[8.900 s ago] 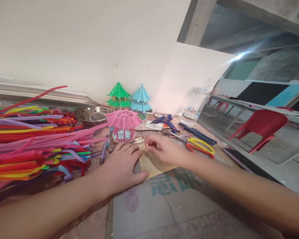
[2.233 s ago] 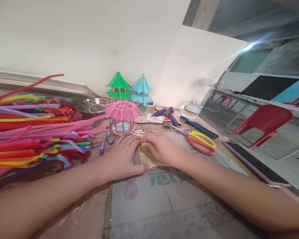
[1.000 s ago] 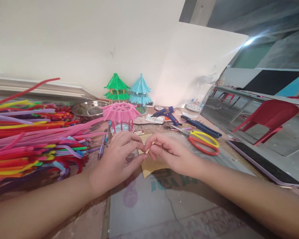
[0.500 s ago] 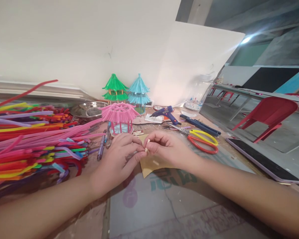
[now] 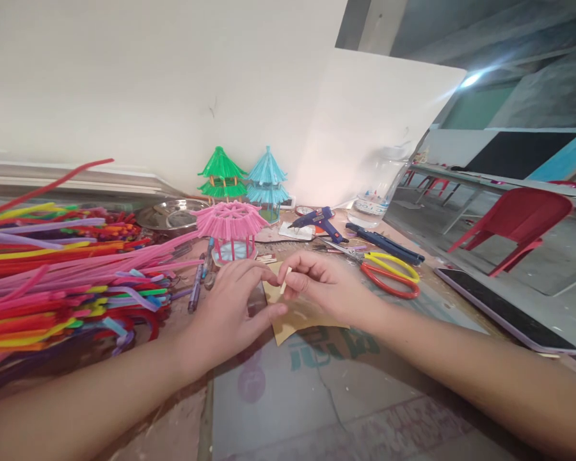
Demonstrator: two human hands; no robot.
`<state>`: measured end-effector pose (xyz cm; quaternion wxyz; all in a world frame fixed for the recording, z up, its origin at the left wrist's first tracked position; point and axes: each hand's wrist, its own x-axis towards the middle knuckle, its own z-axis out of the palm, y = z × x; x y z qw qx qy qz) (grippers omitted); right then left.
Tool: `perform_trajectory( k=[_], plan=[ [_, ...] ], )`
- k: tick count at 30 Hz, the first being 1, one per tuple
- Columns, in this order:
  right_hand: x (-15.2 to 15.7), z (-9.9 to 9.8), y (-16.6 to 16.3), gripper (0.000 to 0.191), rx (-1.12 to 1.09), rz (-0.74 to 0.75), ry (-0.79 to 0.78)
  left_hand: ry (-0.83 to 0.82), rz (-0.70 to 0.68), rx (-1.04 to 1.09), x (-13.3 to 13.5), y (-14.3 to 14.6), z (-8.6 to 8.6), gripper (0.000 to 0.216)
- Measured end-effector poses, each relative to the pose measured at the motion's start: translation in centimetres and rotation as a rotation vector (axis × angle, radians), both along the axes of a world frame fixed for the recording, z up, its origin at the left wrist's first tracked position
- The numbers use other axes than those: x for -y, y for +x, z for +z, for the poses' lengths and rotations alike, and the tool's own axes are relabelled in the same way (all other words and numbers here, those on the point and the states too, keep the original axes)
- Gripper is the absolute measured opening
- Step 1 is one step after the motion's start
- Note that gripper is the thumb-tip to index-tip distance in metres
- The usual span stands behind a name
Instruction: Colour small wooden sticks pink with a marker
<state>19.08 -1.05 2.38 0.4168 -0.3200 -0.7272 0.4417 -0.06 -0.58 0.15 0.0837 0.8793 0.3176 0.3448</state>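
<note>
1. My hands are close together in the head view, near its middle: my right hand [image 5: 329, 289] pinches a short pale stick [image 5: 286, 282] between thumb and forefinger, and my left hand [image 5: 228, 314] is empty, its thumb spread away from its fingers.
2. The pale stick stands tilted above the yellow sheet [image 5: 300, 320]; my left fingertips are just beside it, and I cannot tell if they touch it.
3. The yellow sheet lies under my hands on a grey board [image 5: 288, 410] with green lettering, which rests on the worktop [image 5: 173, 429].
4. Just beyond my fingers I have a small pile of sticks [image 5: 267, 258], next to the pink pavilion model [image 5: 230, 223]; the green pagoda [image 5: 221, 168] and the light blue pagoda [image 5: 267, 171] stand behind it.
5. To my left lie the pipe cleaners [image 5: 72, 272] in many colours, with a purple pen [image 5: 195, 291] between them and my left hand.
6. Beyond my right hand are the glue gun [image 5: 324, 222] and the scissors [image 5: 363, 257] with yellow and red handles; the phone [image 5: 504, 310] lies farther right.
</note>
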Motion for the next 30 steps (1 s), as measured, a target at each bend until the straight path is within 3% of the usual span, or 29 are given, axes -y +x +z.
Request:
perform_trajectory(
  k=[2, 4, 8, 12, 20, 26, 30],
  plan=[
    [-0.3, -0.4, 0.2, 0.005, 0.095, -0.018, 0.076, -0.043, 0.04, -0.086, -0.1, 0.1, -0.3, 0.033],
    [-0.8, -0.9, 0.3, 0.01, 0.253, -0.035, 0.194, -0.095, 0.069, -0.187, -0.2, 0.2, -0.5, 0.042],
    [-1.8, -2.0, 0.3, 0.015, 0.547, -0.054, 0.487, -0.124, 0.085, -0.293, -0.3, 0.4, -0.6, 0.042],
    [-1.9, -2.2, 0.2, 0.018, 0.653, -0.065, 0.694, -0.108, 0.092, -0.313, -0.3, 0.4, -0.4, 0.046],
    [-0.7, -1.9, 0.1, 0.017, 0.642, 0.064, 0.669, -0.094, 0.087, -0.286, -0.2, 0.6, -0.6, 0.039],
    [-1.9, -2.0, 0.0, 0.018, 0.7, -0.022, 0.764, -0.107, 0.094, -0.3, -0.2, 0.6, -0.5, 0.044],
    [-1.1, -1.8, 0.1, 0.017, 0.614, 0.102, 0.72, -0.104, 0.085, -0.282, -0.2, 0.5, -0.6, 0.039]
  ],
)
